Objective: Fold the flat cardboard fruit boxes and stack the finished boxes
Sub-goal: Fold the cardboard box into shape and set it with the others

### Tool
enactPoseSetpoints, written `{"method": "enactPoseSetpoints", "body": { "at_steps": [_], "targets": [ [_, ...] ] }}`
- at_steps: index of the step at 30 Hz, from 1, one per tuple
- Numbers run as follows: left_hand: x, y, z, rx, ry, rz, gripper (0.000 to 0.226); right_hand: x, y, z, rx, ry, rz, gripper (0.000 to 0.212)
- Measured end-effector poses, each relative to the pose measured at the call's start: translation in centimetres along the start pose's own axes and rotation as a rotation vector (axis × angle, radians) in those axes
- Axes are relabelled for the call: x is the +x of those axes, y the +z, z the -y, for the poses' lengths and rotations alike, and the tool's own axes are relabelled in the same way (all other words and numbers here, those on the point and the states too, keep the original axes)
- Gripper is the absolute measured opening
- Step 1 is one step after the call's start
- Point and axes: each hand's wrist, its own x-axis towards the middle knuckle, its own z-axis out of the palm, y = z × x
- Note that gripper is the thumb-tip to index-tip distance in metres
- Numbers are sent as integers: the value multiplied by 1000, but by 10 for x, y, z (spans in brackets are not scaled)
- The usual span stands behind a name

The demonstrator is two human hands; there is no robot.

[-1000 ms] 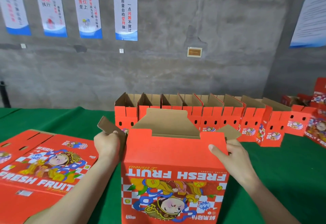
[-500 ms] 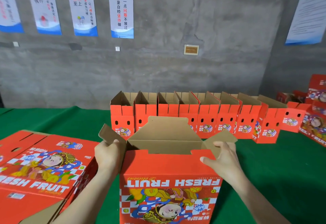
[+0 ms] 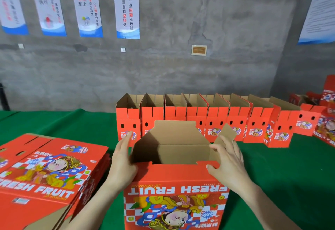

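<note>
An upright red fruit box (image 3: 175,190) stands at the near edge of the green worktop (image 3: 290,179). Its top is open and the words FRESH FRUIT read upside down on its front. Both hands are at its upper corners, one on each side.

The left hand (image 3: 123,161) lies flat against the outside of the left side flap (image 3: 143,146). Its fingers are straight and together, pointing up and away, and its thumb sits at the near left corner. It grips nothing. The flap leans in over the opening.

The right hand (image 3: 228,164) rests against the right side flap (image 3: 225,133), which stands up at a slant. Its fingers are loosely spread, the forefinger reaches over the flap's inner edge, and the thumb touches the red tab at the near right corner. It clasps nothing either. The brown back flap (image 3: 174,132) stands upright between the two hands.

Just beside the left forearm lies a stack of flat boxes (image 3: 45,175), printed side up. Behind the open box, near the concrete wall (image 3: 199,75), a row of folded boxes (image 3: 208,119) stands side by side with tops open, reaching off to the right. Posters (image 3: 126,10) hang on the wall.
</note>
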Motion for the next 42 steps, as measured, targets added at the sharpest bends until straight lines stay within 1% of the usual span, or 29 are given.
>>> {"method": "enactPoseSetpoints", "body": {
  "at_steps": [2, 4, 7, 8, 10, 12, 14, 16, 17, 19, 21, 23, 24, 25, 26, 27, 28, 29, 31, 33, 34, 36, 37, 38, 40, 41, 42],
  "targets": [
    [-2, 1, -1, 135, 76, 12, 78, 1, 0, 1, -31, -71, -19, 56],
    [-2, 2, 1, 203, 134, 75, 60, 1, 1, 2, -29, -110, -23, 56],
    [-1, 2, 3, 236, 129, 188, 26, 2, 3, 1, -3, -137, -39, 57],
    [2, 2, 3, 263, 109, 210, 23, 2, 3, 1, 3, -139, -41, 57],
    [12, 2, 2, 384, 107, 208, 32, 2, 3, 0, 23, -135, -43, 57],
    [24, 6, 0, 548, 125, 232, 29, 1, 3, 0, 27, -136, -38, 57],
    [31, 12, 0, 683, 76, 295, 53, 1, 4, -1, 27, -134, -29, 58],
    [37, 20, -2, 734, 58, 342, 72, 1, 3, -2, 29, -144, -32, 61],
    [40, 22, -3, 722, 52, 378, 78, 1, 3, -2, 32, -166, -45, 67],
    [47, 24, -3, 619, 7, 464, 85, -1, 2, -1, 88, -230, -84, 91],
    [50, 24, -2, 561, -25, 487, 87, -3, 2, 2, 228, -286, -135, 114],
    [51, 24, -2, 558, -25, 468, 86, -5, 4, 3, 405, -272, -142, 122],
    [50, 24, -2, 556, -22, 460, 86, -6, 4, 3, 480, -238, -103, 120],
    [50, 24, -3, 551, -15, 455, 86, -7, 4, 3, 512, -207, -43, 111],
    [49, 24, -3, 548, -8, 452, 86, -7, 4, 2, 489, -187, 18, 96],
    [49, 25, -4, 541, -4, 450, 86, -7, 5, 1, 440, -170, 63, 76],
    [48, 25, -5, 527, -1, 448, 86, -6, 5, 0, 397, -153, 84, 56],
    [47, 24, -5, 500, 10, 441, 85, -5, 4, 0, 377, -138, 89, 41],
    [45, 23, -3, 428, 51, 403, 81, -3, 2, 4, 390, -100, 95, 26],
    [44, 19, 0, 332, 110, 325, 68, -1, 1, 6, 431, -44, 90, 21],
    [43, 18, 1, 264, 120, 265, 52, 1, 0, 6, 451, -14, 80, 21],
    [41, 16, 1, 151, 67, 136, 16, 4, -1, 6, 466, 38, 66, 22],
    [41, 15, -1, 112, 20, 82, 12, 5, -1, 6, 473, 51, 58, 22],
    [40, 15, -2, 87, -28, 43, 20, 6, -1, 6, 483, 57, 48, 22],
    [39, 15, -3, 54, -79, 30, 36, 5, -1, 6, 495, 57, 34, 22],
    [39, 15, -4, 96, -73, 51, 41, 5, -1, 6, 498, 55, 34, 22],
    [39, 16, -5, 170, -50, 90, 40, 5, -2, 6, 497, 53, 38, 21]
  ]
}}
